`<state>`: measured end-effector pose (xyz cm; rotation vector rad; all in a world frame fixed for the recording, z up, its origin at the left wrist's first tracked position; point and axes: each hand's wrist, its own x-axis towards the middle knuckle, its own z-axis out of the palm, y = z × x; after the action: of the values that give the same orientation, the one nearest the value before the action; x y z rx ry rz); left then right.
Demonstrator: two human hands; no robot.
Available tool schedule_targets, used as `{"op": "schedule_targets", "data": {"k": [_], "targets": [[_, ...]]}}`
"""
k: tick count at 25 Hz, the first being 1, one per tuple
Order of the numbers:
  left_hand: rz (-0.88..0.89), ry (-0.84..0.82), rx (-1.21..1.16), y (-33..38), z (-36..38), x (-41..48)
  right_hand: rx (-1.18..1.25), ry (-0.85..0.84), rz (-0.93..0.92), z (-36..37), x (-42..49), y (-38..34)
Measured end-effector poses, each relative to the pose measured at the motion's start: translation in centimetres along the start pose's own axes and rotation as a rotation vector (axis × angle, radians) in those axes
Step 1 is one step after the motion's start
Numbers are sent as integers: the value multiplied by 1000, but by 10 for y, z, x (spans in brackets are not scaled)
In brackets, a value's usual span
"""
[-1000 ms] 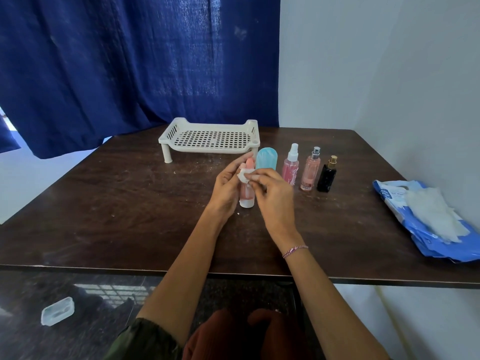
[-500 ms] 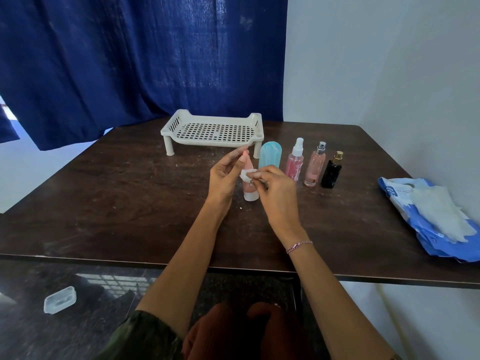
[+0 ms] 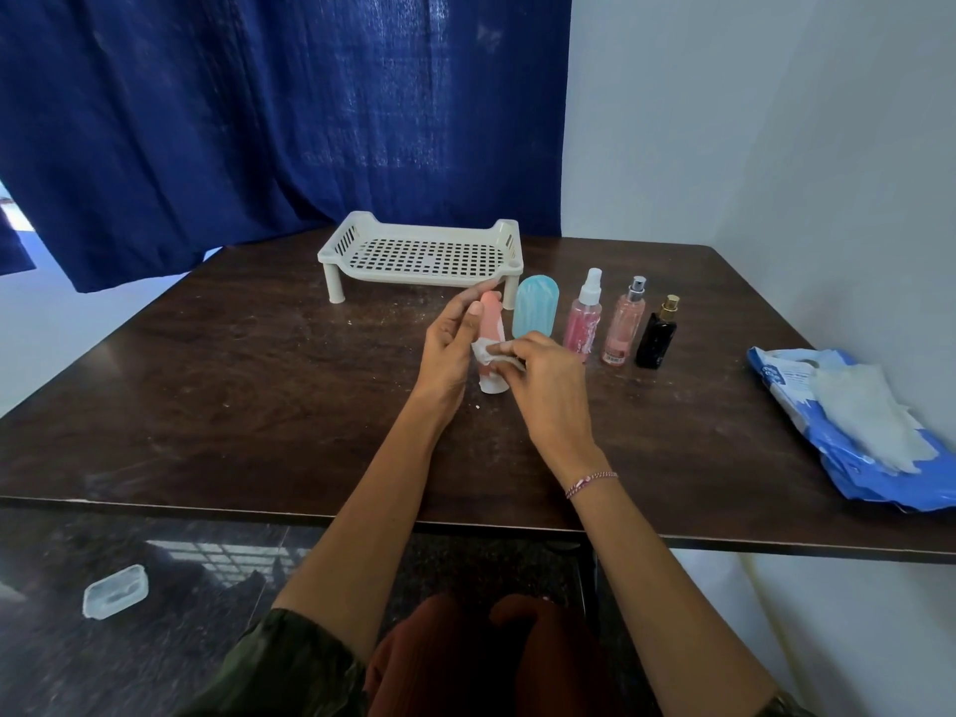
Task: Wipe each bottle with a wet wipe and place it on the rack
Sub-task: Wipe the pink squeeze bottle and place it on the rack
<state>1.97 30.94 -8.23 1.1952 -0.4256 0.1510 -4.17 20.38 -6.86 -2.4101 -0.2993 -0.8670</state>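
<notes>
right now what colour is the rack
The rack is cream-white, with a grid of dark holes in its floor; the head view shows it.

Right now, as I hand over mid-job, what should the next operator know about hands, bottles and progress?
Left hand holds the peach bottle upright at the table. Right hand pinches the wet wipe against its middle.
Light blue bottle, white-capped pink spray bottle, silver-capped pink spray bottle and black bottle stand in a row to its right; the wipe pack lies near the table's right edge.
Done: nothing racked; the white rack holds no bottle.
Left: finish wiping this one, rack it, then the other four.
</notes>
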Motion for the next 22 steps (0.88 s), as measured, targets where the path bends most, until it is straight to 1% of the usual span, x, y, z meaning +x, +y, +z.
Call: {"op": "schedule_targets", "data": {"k": [5,8,12,14,18,22], "targets": [[-17,-10,-9,-2,-5,1,105,-7,-9,3,9,-8],[-7,-5,49,-4,-5,2,96,-45,-8,6,0,-4],[-25,-4,37,-6,-7,3,89,-86,41,6,-3,3],[-26,-12,29,-7,-7,3,89,-53,54,4,4,3],[27,-95,14,-9,-6,2,73,51,46,-2,26,-4],[18,-97,14,-9,-7,4,71,63,26,-1,30,-5]]}}
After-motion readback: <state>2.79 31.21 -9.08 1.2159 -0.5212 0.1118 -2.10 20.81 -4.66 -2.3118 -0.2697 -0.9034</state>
